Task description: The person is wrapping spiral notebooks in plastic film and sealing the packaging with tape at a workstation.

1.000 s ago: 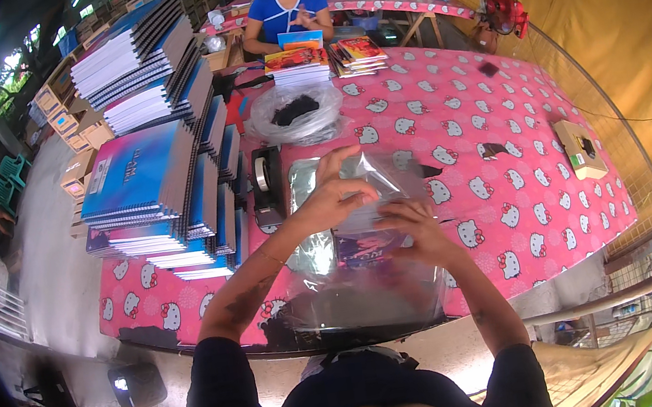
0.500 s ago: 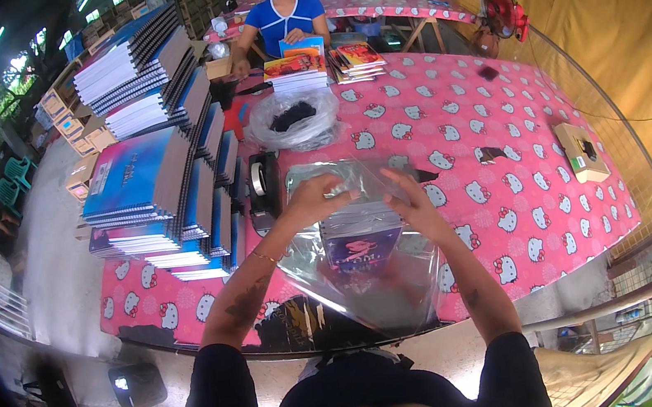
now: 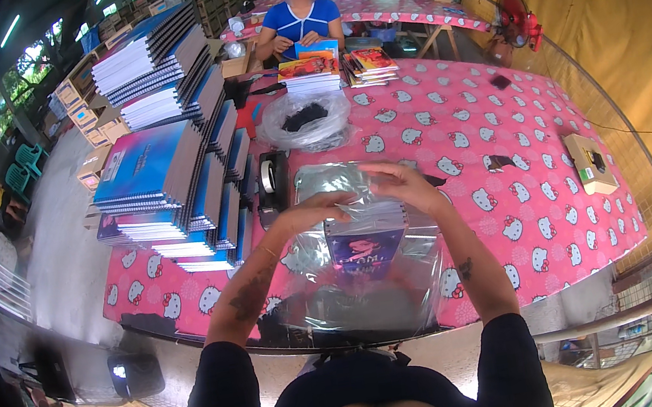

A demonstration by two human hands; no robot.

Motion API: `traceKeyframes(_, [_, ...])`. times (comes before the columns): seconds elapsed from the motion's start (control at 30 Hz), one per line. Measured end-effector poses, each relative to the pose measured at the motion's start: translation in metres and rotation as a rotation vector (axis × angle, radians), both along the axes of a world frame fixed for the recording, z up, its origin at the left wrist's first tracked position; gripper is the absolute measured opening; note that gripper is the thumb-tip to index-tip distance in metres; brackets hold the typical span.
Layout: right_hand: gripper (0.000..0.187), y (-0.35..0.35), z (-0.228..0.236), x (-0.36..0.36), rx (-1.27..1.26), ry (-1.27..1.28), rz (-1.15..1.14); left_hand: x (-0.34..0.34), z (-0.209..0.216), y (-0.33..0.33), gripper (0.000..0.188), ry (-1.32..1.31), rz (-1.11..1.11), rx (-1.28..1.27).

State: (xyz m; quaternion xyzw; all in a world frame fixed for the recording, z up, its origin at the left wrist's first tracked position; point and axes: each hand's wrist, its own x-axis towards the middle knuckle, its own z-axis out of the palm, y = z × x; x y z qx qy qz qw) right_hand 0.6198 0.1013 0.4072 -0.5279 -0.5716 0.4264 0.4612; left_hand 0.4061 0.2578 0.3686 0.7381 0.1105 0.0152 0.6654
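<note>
A stack of notebooks with purple covers [image 3: 366,254] lies in front of me inside a clear plastic bag [image 3: 350,312], whose loose film spreads toward the table's near edge. Over the stack's far end, my left hand [image 3: 317,210] is closed on the film with bent fingers. Opposite it, my right hand [image 3: 404,185] grips the film too, its fingers pointing left. The two hands are a short gap apart, and glare on the plastic partly hides the fingertips. A black tape dispenser [image 3: 271,182] stands left of the bag.
Tall piles of blue spiral notebooks [image 3: 142,171] rise at the left. Beyond the bag sits a plastic bag with black contents [image 3: 303,119]. Across the pink table [image 3: 531,241] a co-worker [image 3: 302,23] sits behind stacked colourful books [image 3: 309,72]. A cardboard box [image 3: 590,164] lies right.
My hands have come closer together over the stack's far end, fingers drawing in on the film. The near film has shifted and spread. The co-worker's hands have come together above the books.
</note>
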Motion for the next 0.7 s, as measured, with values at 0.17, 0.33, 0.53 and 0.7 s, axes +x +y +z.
traceKeyframes(0.17, [0.082, -0.011, 0.007, -0.008, -0.017, 0.078, 0.098, -0.009, 0.001, -0.003, 0.08, -0.085, 0.032, -0.343])
traceKeyframes(0.33, [0.079, 0.0, -0.004, -0.007, 0.147, -0.334, -0.059, -0.004, -0.005, -0.003, 0.075, -0.087, -0.012, -0.213])
traceKeyframes(0.53, [0.079, 0.019, 0.016, -0.013, 0.202, -0.52, 0.116, 0.001, -0.021, -0.002, 0.068, -0.108, 0.06, -0.017])
traceKeyframes(0.7, [0.089, -0.024, 0.002, 0.002, 0.104, 0.1, -0.052, 0.004, -0.005, -0.009, 0.058, -0.076, -0.04, 0.042])
